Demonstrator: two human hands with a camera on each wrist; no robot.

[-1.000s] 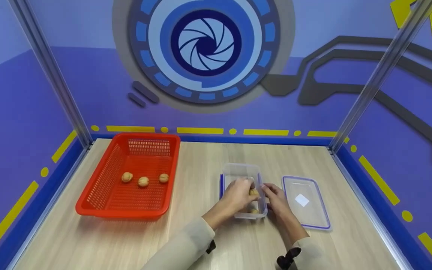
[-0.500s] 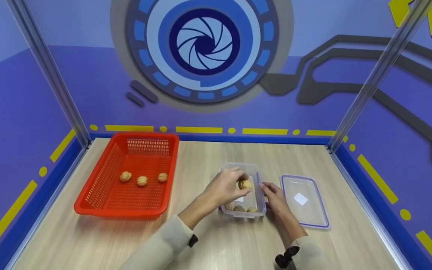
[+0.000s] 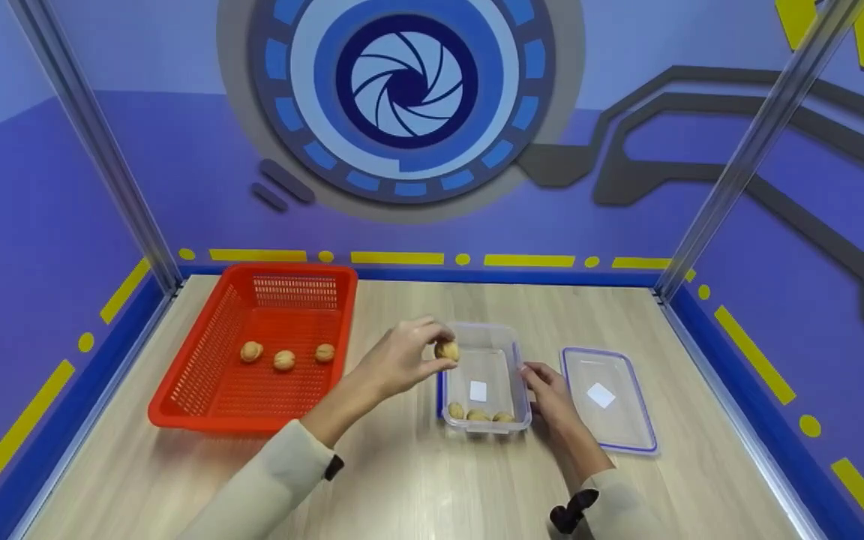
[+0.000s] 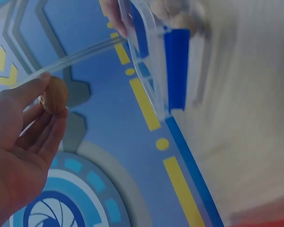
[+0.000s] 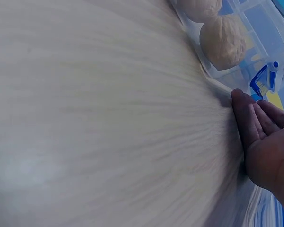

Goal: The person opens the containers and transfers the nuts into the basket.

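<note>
My left hand point(image 3: 400, 355) pinches a walnut point(image 3: 447, 350) between thumb and fingertips, above the left side of a clear plastic container point(image 3: 520, 375). In the left wrist view the walnut point(image 4: 55, 95) sits at the fingertips, apart from the container wall point(image 4: 156, 90) with its blue latch. Inside the container, several walnuts point(image 3: 478, 415) lie in a row along the near end, beside a white label. My right hand point(image 3: 552, 394) rests at the container's right wall; the right wrist view shows its fingers point(image 5: 248, 118) loosely extended against the outer side.
A red plastic basket point(image 3: 252, 424) on the left holds 3 walnuts point(image 3: 284, 361). The clear lid point(image 3: 612, 420) with a blue seal lies flat to the right of the container. Printed panels point(image 3: 477, 232) enclose the wooden table point(image 3: 417, 480) at the back and sides.
My left hand has lifted a walnut from inside the container and carried it left and away from me, uncovering the walnuts at the near end. The right hand has stayed at the container's side.
</note>
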